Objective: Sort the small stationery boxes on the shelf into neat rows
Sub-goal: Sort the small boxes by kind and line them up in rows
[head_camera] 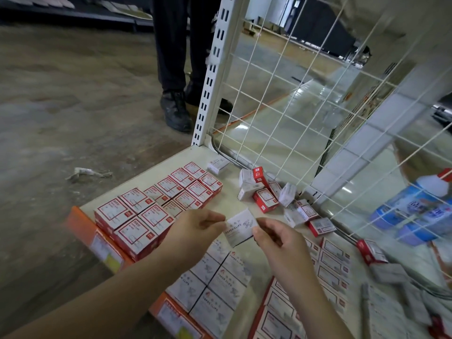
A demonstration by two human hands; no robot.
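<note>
A small white paper-clip box [238, 229] is held above the cream shelf [234, 204]; my left hand [195, 228] pinches its left edge and my right hand [274, 237] pinches its right edge. Red-and-white boxes [156, 206] lie in two neat rows at the shelf's left. Under my hands, white paper-clip boxes [215, 282] form two rows. More red-and-white boxes [327, 267] are lined up at the right. A loose heap of mixed boxes [266, 192] sits by the back wire grid.
A white wire grid [293, 106] backs the shelf, with a slotted upright post [212, 69] at its left corner. Blue-and-white bottles [415, 209] stand behind the grid at right. A person's dark legs and shoes [176, 104] stand on the concrete floor beyond.
</note>
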